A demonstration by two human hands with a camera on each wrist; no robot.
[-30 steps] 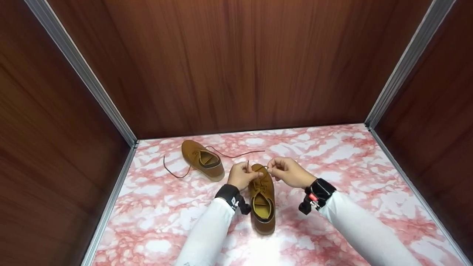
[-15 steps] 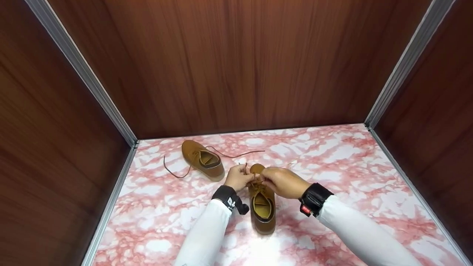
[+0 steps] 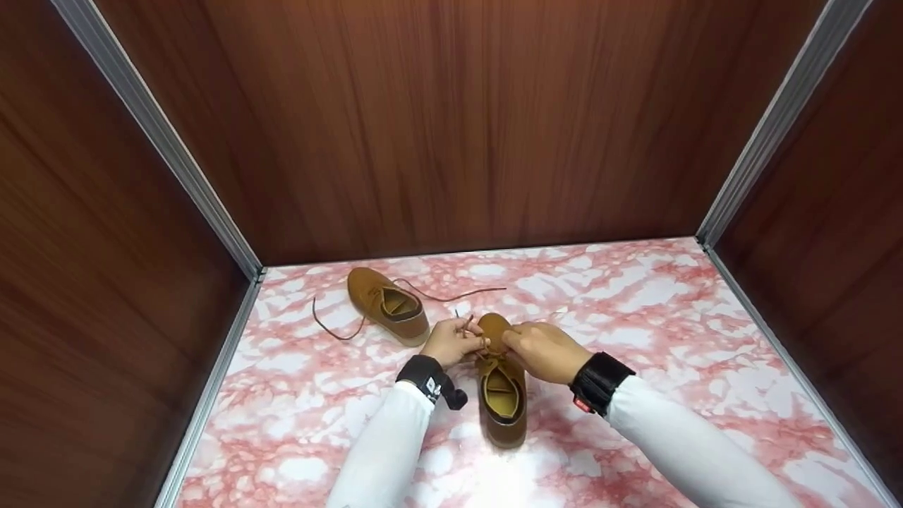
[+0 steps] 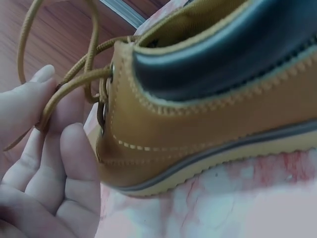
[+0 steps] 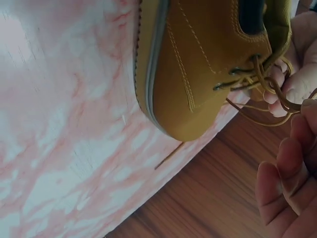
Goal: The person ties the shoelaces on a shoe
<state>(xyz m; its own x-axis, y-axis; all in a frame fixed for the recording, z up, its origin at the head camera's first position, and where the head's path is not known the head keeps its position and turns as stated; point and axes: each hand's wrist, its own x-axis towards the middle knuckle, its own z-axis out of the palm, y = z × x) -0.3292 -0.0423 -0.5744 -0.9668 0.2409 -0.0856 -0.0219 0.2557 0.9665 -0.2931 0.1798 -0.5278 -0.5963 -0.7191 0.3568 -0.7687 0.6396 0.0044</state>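
In the head view a tan lace-up shoe stands with its toe pointing away, between my hands. My left hand is on the left of its lacing; in the left wrist view, thumb and fingers pinch a brown shoelace that loops up from the eyelets. From the right, my right hand reaches over the front of the shoe. Its fingertips pinch the lace close to the left hand's fingers in the right wrist view, the other fingers loosely bent. Part of the lacing is hidden behind the hands.
A second tan shoe sits at the back left, angled, its loose laces trailing to both sides. The pink-and-white marbled table is bounded by a brown wood-grain back wall and side walls with grey metal corner strips.
My right hand has moved left and down from beside the toe to the lacing, bringing its lace end to the left hand. The left hand has shifted slightly left and down.
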